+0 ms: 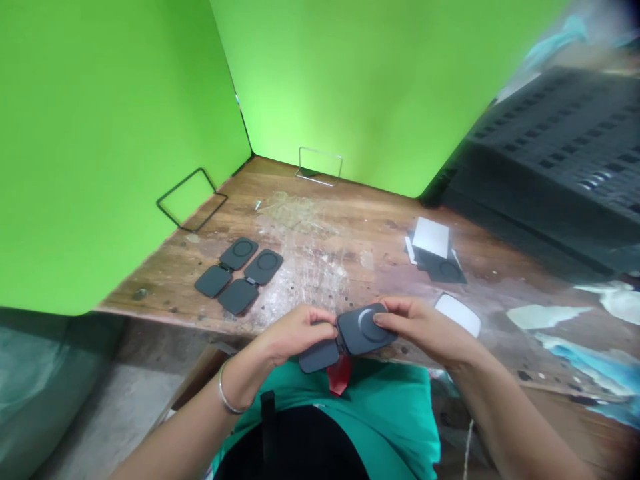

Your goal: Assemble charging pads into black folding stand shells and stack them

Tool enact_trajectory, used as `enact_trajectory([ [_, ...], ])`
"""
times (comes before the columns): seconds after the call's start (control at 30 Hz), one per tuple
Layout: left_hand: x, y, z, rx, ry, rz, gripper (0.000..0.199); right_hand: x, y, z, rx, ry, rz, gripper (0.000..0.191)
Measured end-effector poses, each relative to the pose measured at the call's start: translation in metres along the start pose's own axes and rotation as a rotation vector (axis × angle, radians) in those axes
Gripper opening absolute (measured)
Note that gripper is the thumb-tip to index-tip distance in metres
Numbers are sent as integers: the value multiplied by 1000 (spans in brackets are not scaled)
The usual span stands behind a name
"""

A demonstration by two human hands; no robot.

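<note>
A dark grey folding wireless charger (363, 331) is held unfolded at the table's front edge, its two square pads joined by a small hinge. My left hand (305, 331) pinches the left pad. My right hand (413, 325) grips the top right of the other pad, with the thumb lying on its ring mark. Something red (340, 375) hangs below the hinge. To the left, two more unfolded chargers, a rear one (214, 281) and a front one (239, 296), lie side by side on the table. Behind my right wrist rests a white rounded square piece (457, 315).
White cards and dark square sheets (431, 238) lie piled at the right. Two wire frames, black (193, 200) and silver (319, 167), stand by the green panels (350, 80). A dark crate (545, 153) occupies the far right, with torn white and blue scraps (550, 316) nearer.
</note>
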State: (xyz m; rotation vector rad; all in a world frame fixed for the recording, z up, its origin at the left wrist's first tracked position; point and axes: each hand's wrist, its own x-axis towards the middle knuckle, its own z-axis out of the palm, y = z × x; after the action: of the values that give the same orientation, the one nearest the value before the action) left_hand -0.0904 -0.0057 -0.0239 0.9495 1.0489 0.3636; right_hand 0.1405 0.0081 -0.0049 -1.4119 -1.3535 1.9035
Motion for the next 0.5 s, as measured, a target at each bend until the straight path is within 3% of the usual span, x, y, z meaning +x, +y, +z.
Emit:
enact_trajectory([
  [0.5,0,2,3,16,-3,-19,22,-1,6,1,14,20,11,27],
])
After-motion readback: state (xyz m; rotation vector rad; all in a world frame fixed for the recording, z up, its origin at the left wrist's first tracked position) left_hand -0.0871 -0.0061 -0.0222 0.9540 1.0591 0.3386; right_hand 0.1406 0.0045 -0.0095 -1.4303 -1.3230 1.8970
